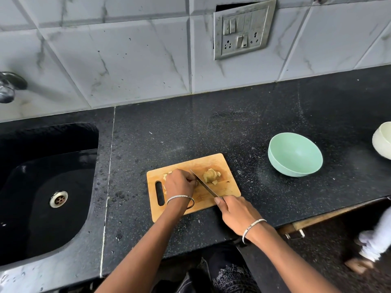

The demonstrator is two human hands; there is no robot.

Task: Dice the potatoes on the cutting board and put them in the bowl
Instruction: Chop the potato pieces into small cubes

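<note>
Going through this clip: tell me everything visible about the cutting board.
The cutting board is a rectangular slab of light wood with rounded corners and an oblong handle slot at its left end. It lies flat and slightly skewed on the black speckled countertop, right of the sink. A heap of cut potato sits on its far right part. The left hand rests on it, fingers curled over a potato piece; the knife, gripped by the right hand, slants across its middle.

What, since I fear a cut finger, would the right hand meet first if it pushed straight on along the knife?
Probably the left hand, which holds potato beside the knife; depth is unclear, so the right hand might slide past.
</note>
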